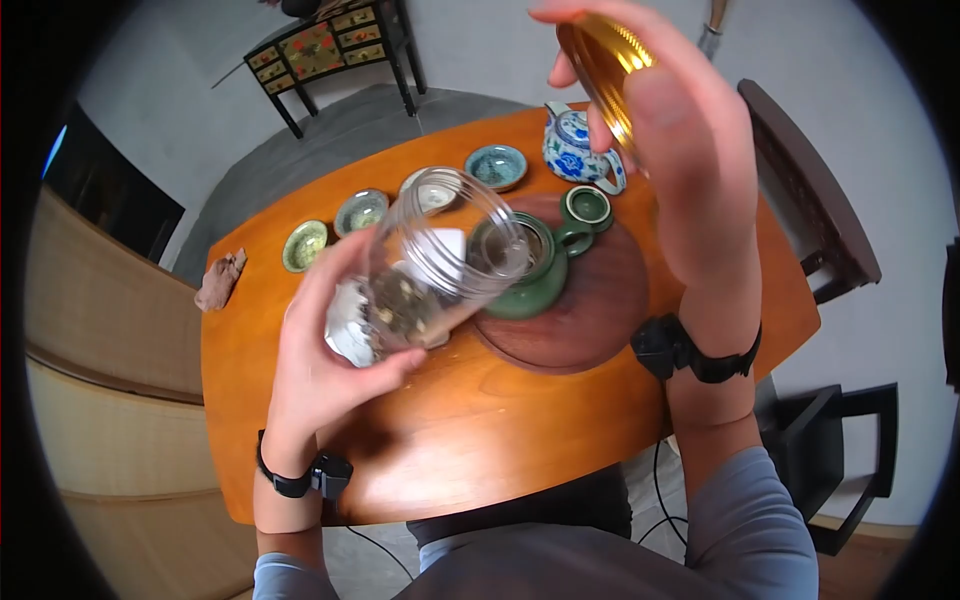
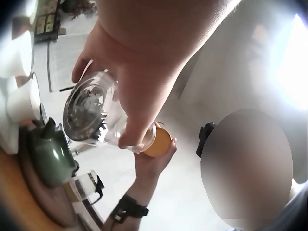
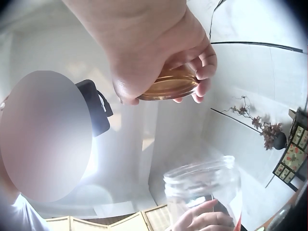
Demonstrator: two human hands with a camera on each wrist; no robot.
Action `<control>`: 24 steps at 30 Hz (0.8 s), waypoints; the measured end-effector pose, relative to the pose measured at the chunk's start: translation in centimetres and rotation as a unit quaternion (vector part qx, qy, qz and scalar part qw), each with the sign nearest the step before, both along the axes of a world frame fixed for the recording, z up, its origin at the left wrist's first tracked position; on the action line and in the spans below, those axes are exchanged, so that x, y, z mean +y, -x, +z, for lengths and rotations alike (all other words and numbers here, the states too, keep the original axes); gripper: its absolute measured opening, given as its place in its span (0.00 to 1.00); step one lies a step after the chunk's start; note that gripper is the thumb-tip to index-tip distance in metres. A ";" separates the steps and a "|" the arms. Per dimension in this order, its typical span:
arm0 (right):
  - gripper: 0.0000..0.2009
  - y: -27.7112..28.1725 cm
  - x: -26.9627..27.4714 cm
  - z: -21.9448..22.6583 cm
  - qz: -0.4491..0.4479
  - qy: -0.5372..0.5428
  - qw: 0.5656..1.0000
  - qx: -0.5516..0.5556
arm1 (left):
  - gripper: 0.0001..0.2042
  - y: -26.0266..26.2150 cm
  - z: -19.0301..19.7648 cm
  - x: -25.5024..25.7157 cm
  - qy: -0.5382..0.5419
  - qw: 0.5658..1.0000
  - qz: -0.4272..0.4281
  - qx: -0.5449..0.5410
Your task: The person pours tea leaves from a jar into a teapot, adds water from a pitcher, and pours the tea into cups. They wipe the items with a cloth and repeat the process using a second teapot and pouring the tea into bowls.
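Observation:
The left hand [image 1: 325,345] grips a clear jar [image 1: 445,250], its mouth open and tilted to the upper right, with dark dried bits near its base. Raised at the upper right, the right hand [image 1: 690,140] holds a golden lid [image 1: 608,85] by its rim. In the left wrist view the jar [image 2: 89,110] shows its base, and the lid [image 2: 159,143] is in the other hand [image 2: 153,166]. The right wrist view has the lid [image 3: 171,86] within curled fingers above the jar's open mouth. Below the jar's rim stands an uncovered green teapot [image 1: 535,285].
A round dark board [image 1: 600,320] lies under the teapot, whose green lid [image 1: 587,207] is beside its handle. Several small bowls, including a blue one [image 1: 496,167], line the far side. A blue-and-white teapot [image 1: 572,150] stands behind; a crumpled cloth [image 1: 220,280] lies at left.

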State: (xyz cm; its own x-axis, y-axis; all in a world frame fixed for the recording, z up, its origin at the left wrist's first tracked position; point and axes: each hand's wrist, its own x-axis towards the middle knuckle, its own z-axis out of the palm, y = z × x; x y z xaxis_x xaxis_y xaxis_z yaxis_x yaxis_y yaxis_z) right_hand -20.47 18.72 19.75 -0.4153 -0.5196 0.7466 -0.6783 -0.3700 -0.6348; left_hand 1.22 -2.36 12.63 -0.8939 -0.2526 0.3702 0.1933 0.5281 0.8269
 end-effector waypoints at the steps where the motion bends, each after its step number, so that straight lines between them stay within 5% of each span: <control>1: 0.20 -0.5 0.2 0.2 -0.024 0.012 1.000 -0.009 | 0.45 0.3 0.4 -0.3 0.115 0.992 0.038 0.024; 2: 0.20 -1.0 0.5 0.4 -0.048 0.024 0.998 -0.018 | 0.44 0.5 0.7 -0.4 0.229 0.969 0.075 0.049; 3: 0.19 -0.1 0.7 0.4 0.004 0.041 0.999 -0.019 | 0.43 0.8 0.6 -0.3 0.256 0.958 0.112 0.067; 6: 0.18 -1.2 1.8 2.7 -0.055 0.038 0.998 -0.009 | 0.43 1.4 0.8 0.0 0.353 0.918 0.167 0.068; 10: 0.19 -1.4 2.5 3.2 0.155 -0.007 0.979 -0.130 | 0.43 2.7 1.1 0.0 0.387 0.903 0.169 0.078; 13: 0.19 -3.1 1.2 2.7 -0.085 0.031 0.996 0.018 | 0.43 4.0 1.6 0.3 0.400 0.896 0.177 0.079; 20: 0.13 0.2 2.0 2.2 0.168 0.001 0.982 -0.083 | 0.42 4.8 0.4 0.5 0.470 0.865 0.169 0.043; 23: 0.12 1.5 -0.1 0.4 0.082 0.074 0.993 0.030 | 0.42 4.6 -0.2 0.4 0.467 0.867 0.169 0.034; 24: 0.12 2.2 -0.2 0.4 0.164 0.069 0.984 -0.014 | 0.43 4.6 -0.4 0.2 0.465 0.864 0.184 0.051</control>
State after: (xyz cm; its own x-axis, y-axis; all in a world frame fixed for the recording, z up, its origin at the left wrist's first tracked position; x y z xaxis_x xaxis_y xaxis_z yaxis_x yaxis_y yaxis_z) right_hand -22.64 18.54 20.12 -0.2638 -0.5243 0.8096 -0.4913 -0.6493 -0.5806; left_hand -3.38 -2.17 12.23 -0.7664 -0.0642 0.6391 -0.0830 0.9966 0.0006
